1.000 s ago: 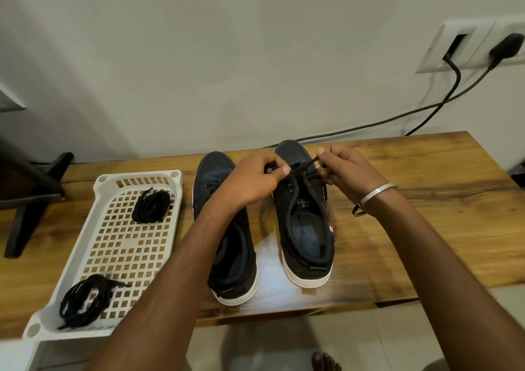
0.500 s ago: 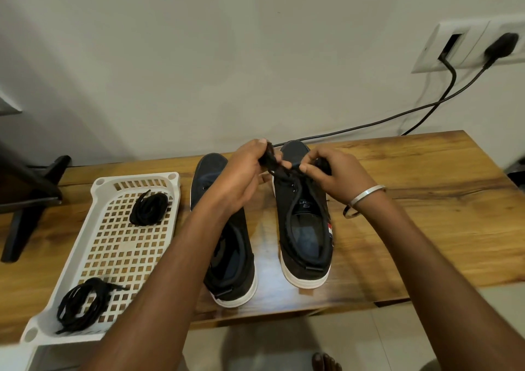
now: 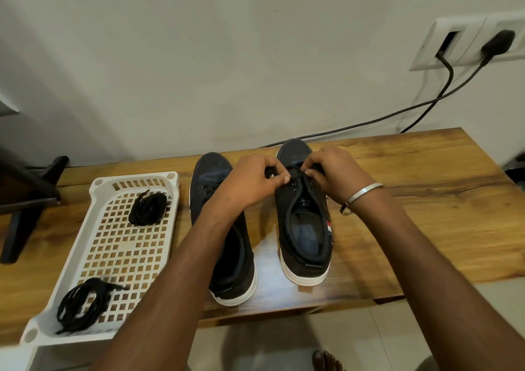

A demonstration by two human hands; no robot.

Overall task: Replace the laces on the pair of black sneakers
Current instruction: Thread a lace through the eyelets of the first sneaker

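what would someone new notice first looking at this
Both hands, left hand and right hand, pinch a black lace over the right sneaker mid-table. To the left, a white basket holds two coiled lace bundles.

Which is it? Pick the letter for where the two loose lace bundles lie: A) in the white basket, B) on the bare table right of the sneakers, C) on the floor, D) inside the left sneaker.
A: one bundle lies at the far end of the white basket and the other bundle at its near end.
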